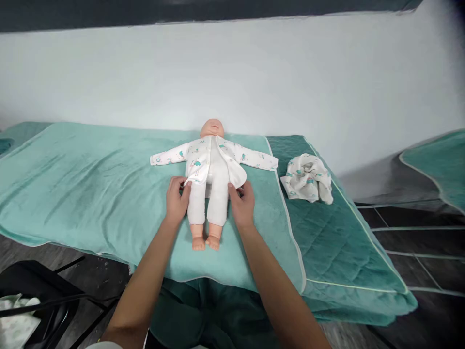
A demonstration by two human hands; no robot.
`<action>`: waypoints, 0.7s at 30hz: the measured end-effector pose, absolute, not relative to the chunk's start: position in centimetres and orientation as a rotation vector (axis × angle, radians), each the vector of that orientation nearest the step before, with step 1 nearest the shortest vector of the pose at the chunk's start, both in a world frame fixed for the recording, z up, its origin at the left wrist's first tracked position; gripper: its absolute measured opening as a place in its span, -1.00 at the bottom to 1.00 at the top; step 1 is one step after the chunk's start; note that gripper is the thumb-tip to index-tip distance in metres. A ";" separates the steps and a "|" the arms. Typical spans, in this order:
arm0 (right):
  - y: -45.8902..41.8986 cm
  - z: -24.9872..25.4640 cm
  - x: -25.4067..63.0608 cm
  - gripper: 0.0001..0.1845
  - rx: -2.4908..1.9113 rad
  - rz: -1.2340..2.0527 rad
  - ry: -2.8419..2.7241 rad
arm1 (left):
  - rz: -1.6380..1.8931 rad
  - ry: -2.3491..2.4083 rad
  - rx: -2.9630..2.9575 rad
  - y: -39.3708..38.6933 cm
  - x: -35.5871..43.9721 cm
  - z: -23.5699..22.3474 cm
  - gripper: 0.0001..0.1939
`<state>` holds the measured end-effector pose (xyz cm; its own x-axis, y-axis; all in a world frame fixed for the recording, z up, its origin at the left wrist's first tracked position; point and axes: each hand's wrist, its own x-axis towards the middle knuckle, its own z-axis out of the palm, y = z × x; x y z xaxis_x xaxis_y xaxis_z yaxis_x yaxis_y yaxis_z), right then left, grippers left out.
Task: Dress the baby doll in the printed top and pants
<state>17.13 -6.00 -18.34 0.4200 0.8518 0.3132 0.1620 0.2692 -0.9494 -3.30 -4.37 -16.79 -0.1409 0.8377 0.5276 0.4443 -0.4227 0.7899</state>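
A baby doll (218, 203) lies on its back on the green blanket, head toward the wall and bare feet toward me. Its arms stretch out sideways in the sleeves of a white printed baby jacket (198, 157), which hangs unfastened at the front over the doll's white cloth body. My left hand (177, 198) pinches the jacket's lower hem on the left side, beside the doll's hip. On the other side, my right hand (242, 202) is closed at the lower edge of the right front panel, next to the doll's thigh.
A crumpled printed cloth garment (308, 178) lies on the dark green quilted cover (337, 242) to the right. The light green blanket (90, 194) spreads far left. A black chair (39, 286) holding printed cloth stands at lower left. A white wall (232, 72) rises behind.
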 end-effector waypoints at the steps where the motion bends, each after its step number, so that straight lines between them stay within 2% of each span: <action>1: -6.0 -18.4 17.2 -0.68 -1.234 0.610 -1.058 | 1.589 1.454 1.719 -4.3 -3.4 -16.9 -0.84; 9: -5.8 -18.3 17.9 -0.70 -1.118 0.697 -0.710 | 1.852 1.360 0.989 -3.1 -4.4 -17.8 -0.68; 15: -5.6 -18.1 18.2 -0.68 -1.047 0.763 -0.591 | 1.864 1.339 1.006 -3.1 -4.2 -17.6 -0.68; 21: -5.7 -17.9 18.3 -0.57 -0.979 0.823 -0.523 | 1.834 1.323 1.044 -3.2 -4.1 -17.6 -0.68</action>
